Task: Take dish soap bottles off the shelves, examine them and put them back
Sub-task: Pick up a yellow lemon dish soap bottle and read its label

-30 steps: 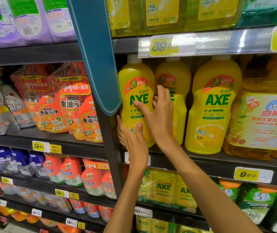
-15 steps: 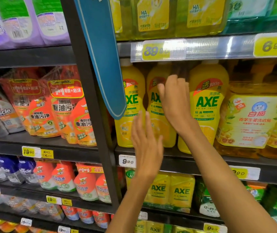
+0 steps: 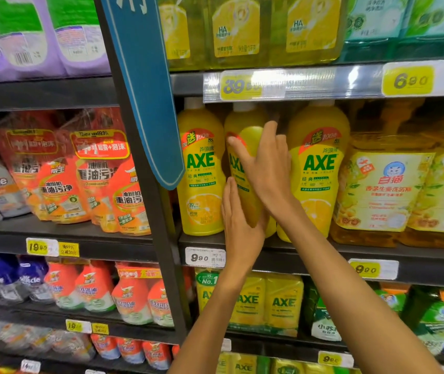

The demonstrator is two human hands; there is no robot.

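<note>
The middle AXE bottle [image 3: 245, 168] stands on the shelf [image 3: 309, 249] between two matching yellow bottles. The right hand [image 3: 266, 163] lies across its front, fingers [image 3: 238, 147] straight and spread. The left hand [image 3: 238, 220] presses its lower side with flat fingers; neither grips it.

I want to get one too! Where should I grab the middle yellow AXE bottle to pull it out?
Probably grip the middle bottle around its body, one of your hands on each side, coming from the front. It stands upright between two more AXE bottles, and the shelf above hangs just over its white cap, so there's little room from the top. The person's left hand and right hand lie there.
</note>
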